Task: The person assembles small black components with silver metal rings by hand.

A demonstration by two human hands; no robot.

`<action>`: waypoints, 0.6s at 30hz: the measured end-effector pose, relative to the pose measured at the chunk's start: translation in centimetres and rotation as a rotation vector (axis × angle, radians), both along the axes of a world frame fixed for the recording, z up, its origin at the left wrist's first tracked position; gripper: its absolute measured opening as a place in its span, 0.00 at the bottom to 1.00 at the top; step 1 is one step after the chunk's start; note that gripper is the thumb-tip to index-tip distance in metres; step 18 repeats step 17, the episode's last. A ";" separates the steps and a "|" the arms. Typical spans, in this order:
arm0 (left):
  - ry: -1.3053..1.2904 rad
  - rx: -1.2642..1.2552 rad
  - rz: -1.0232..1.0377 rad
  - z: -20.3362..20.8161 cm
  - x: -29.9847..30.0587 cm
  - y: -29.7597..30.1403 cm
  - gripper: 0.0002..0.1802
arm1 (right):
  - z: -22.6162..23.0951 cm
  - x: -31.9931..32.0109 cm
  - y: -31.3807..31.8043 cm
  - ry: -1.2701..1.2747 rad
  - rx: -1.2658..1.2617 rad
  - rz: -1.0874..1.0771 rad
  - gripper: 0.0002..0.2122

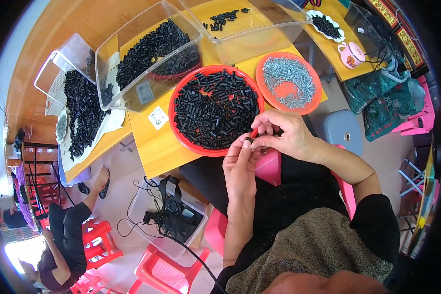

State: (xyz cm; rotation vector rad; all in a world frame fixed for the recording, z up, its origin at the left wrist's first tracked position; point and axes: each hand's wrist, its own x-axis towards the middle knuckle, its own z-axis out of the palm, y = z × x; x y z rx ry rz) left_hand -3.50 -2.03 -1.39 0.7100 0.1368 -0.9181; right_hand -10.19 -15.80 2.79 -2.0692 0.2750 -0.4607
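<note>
Both hands together at red tray's (181,139) near rim: left hand (240,164) and right hand (284,134) pinching one small black piece (249,140). Two red trays, second holding screws (289,81); open floor left.

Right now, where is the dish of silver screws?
In the head view, the orange dish of silver screws sits on the yellow table, right of the red tray of black parts.

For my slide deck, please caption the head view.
Both hands, left hand and right hand, pinch a small black part beside a red tray.
</note>
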 end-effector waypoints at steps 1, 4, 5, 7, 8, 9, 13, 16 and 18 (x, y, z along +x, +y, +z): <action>0.000 -0.001 0.003 -0.1 0.1 0.1 0.10 | 0.1 0.2 -0.3 0.000 -0.001 0.003 0.12; 0.192 -0.176 -0.077 -1.2 0.7 0.6 0.11 | 0.7 1.7 -1.3 0.043 -0.028 0.132 0.11; 0.234 -0.220 -0.076 -1.6 0.8 0.8 0.11 | 0.6 2.5 -1.8 0.021 -0.041 0.183 0.07; 0.278 -0.256 -0.087 -1.8 0.7 0.6 0.11 | -0.4 4.6 -3.4 -0.018 -0.056 0.131 0.05; 0.286 -0.254 -0.074 -1.8 0.9 0.6 0.11 | -1.4 6.0 -4.4 -0.020 -0.175 0.118 0.05; 0.293 -0.251 -0.062 -1.9 1.0 0.6 0.11 | -2.4 7.4 -5.2 -0.022 -0.293 0.105 0.04; 0.297 -0.245 -0.021 -1.9 1.4 0.9 0.12 | -4.9 11.8 -5.6 0.118 -0.534 0.019 0.03; 0.309 -0.259 -0.007 -1.6 1.6 1.2 0.12 | -5.4 13.2 -5.3 0.219 -0.636 0.070 0.05; 0.297 -0.252 0.001 -1.5 1.7 1.3 0.12 | -5.0 13.4 -5.2 0.278 -0.701 0.089 0.06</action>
